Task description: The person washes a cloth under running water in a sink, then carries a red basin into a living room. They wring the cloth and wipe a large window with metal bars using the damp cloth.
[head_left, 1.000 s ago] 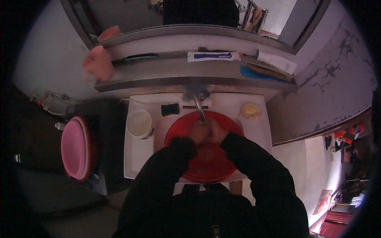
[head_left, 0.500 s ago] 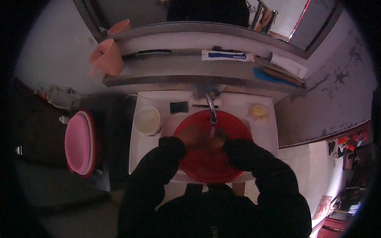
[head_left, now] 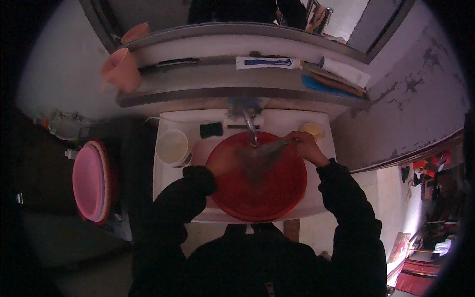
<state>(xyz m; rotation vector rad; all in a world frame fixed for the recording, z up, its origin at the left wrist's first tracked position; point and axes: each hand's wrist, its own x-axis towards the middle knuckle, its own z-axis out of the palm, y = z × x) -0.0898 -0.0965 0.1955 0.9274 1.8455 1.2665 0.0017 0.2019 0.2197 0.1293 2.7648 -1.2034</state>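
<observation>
A red basin (head_left: 260,200) sits in the white sink under the metal faucet (head_left: 251,129). Over its right rim, my right hand (head_left: 306,147) pinches one end of a grey, limp cloth (head_left: 269,152). The cloth slants down to the left, past the faucet's mouth, into the basin. My left hand (head_left: 228,162) is at the basin's left side, close to the cloth's lower end. Blur and dim light hide its fingers, so its grip on the cloth cannot be made out.
On the sink top are a white tub (head_left: 173,148), a dark green scouring pad (head_left: 211,129) and a yellow soap in a dish (head_left: 312,130). A shelf (head_left: 198,94) above carries a pink mug (head_left: 122,72) and tubes (head_left: 269,63). Pink basins (head_left: 89,183) stand at left.
My right hand has moved right and up from the basin's middle to its right rim, drawing the cloth out. The left hand stays over the left side. The whole view has shifted slightly.
</observation>
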